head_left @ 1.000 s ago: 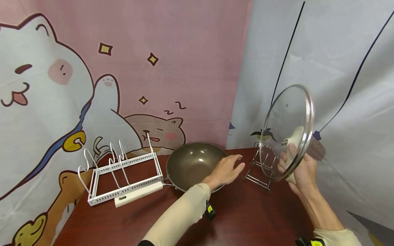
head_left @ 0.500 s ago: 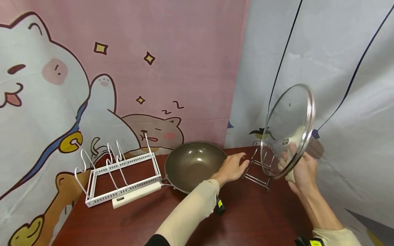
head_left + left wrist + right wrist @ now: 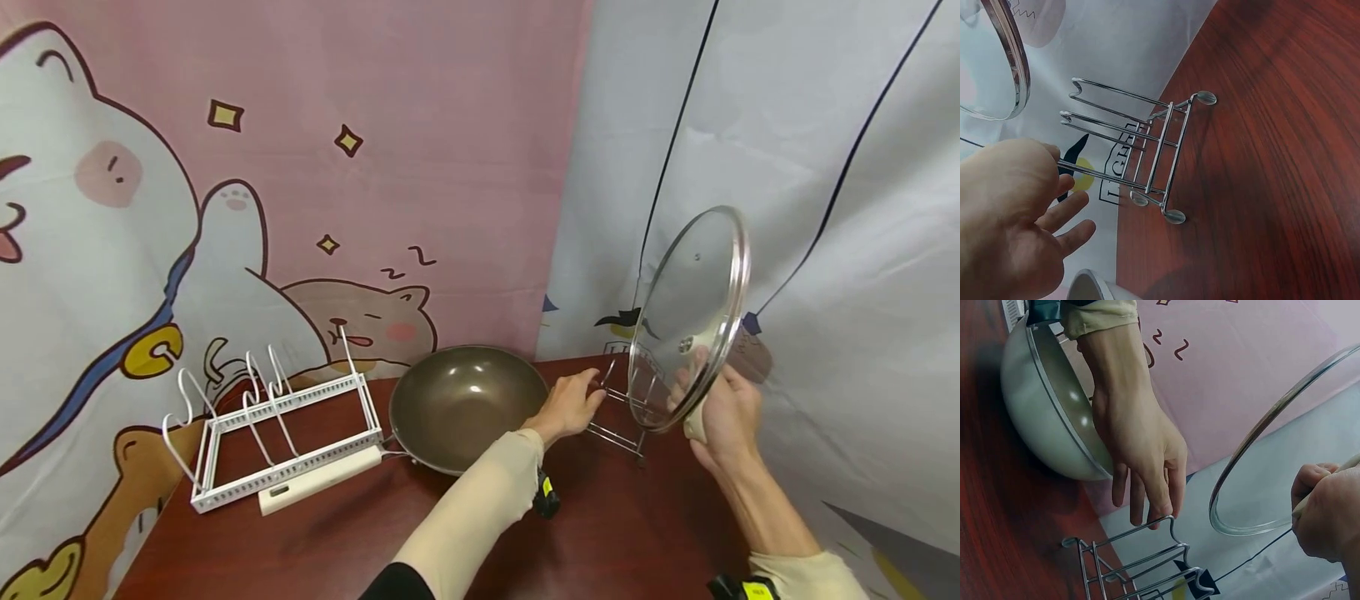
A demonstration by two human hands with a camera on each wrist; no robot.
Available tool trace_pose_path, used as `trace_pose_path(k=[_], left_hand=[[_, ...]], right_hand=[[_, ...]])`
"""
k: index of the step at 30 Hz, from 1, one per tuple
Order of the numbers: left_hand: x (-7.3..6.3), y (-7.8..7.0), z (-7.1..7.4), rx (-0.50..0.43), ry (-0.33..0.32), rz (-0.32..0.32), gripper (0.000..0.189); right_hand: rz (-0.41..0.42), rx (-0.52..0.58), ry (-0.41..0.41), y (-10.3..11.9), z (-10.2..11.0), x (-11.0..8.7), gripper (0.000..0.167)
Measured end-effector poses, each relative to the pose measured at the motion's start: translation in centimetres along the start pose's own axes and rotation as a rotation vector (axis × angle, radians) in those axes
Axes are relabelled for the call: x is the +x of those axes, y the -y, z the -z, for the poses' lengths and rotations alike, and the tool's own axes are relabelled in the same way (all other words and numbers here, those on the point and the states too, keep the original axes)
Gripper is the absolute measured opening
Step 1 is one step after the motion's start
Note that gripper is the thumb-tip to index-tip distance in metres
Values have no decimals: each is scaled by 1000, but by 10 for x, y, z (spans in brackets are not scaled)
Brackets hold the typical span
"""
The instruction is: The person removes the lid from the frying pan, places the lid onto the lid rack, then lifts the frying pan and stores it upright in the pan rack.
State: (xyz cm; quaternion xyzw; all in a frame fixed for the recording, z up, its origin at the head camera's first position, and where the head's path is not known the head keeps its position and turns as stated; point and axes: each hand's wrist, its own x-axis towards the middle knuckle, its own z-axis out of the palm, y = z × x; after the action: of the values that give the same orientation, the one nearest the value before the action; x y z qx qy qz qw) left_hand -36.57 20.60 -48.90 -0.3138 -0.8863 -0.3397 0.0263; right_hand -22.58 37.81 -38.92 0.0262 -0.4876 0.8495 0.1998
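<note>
In the head view my right hand (image 3: pixel 726 415) grips the cream handle of a glass pot lid (image 3: pixel 688 279). The lid stands nearly upright in the air, its steel rim partly in front of the fingers. My left hand (image 3: pixel 567 407) is at a small wire lid rack (image 3: pixel 617 439) on the table. Thumb and forefinger pinch the top of its nearest wire loop, as the right wrist view shows. Seen from the left wrist, the rack (image 3: pixel 1159 147) has several upright loops and clear round feet. Left of that hand sits a brown-lined wok (image 3: pixel 457 417).
The wok's cream handle (image 3: pixel 322 480) points left, in front of a white adjustable pan rack (image 3: pixel 225 493) with upright wire dividers. Cartoon-printed curtains (image 3: pixel 480 167) hang behind the dark red table (image 3: pixel 592 533). Two black lines run down the grey curtain.
My left hand has moved right, from above the wok's edge to the wire rack, and now pinches a loop. My right hand keeps the lid raised. The head view has turned slightly right.
</note>
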Motion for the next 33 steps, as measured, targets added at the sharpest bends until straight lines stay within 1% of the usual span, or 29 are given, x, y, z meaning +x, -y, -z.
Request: trace_pose_path(k=[1, 4, 5, 7, 8, 11, 12, 13, 14, 16, 19, 20, 21, 24, 27, 33], left_hand=[[7, 8, -11, 14, -17, -9, 46], [21, 27, -31, 17, -36, -10, 43], [24, 30, -35, 1, -35, -6, 42], [32, 40, -49, 12, -55, -14, 39], [32, 41, -48, -12, -48, -6, 36], [35, 45, -52, -27, -57, -21, 32], [35, 43, -50, -26, -56, -25, 32], [35, 42, -51, -7, -63, -36, 32], [33, 39, -46, -21, -58, -39, 32], [25, 26, -33, -33, -49, -33, 32], [14, 3, -12, -22, -24, 3, 32], [8, -5, -1, -34, -8, 28, 33], [6, -9, 2, -29, -4, 39, 33], [2, -17, 6, 18, 5, 64, 34], [2, -19, 6, 45, 5, 66, 34], [6, -19, 3, 82, 2, 55, 35]], right_hand=[[-1, -3, -4, -1, 0, 0, 22], [-2, -12, -21, -2, -1, 0, 22], [-1, -19, -29, -3, -1, 0, 22], [2, -20, -35, -3, -2, 1, 21], [4, -26, -40, -4, -2, 2, 21], [15, -53, -75, -5, -3, 3, 21], [20, -59, -90, -5, -3, 4, 22], [25, -72, -108, -5, -3, 4, 22], [28, -82, -124, -5, -4, 5, 22], [33, -92, -148, -6, -4, 5, 22], [31, -91, -157, -7, -3, 6, 22], [30, -88, -157, -7, -3, 6, 22], [28, -88, -155, -7, -3, 6, 22], [13, -78, -148, -8, -2, 5, 22], [-9, -79, -158, -9, -2, 4, 23], [-42, -87, -233, -12, -5, 6, 24]])
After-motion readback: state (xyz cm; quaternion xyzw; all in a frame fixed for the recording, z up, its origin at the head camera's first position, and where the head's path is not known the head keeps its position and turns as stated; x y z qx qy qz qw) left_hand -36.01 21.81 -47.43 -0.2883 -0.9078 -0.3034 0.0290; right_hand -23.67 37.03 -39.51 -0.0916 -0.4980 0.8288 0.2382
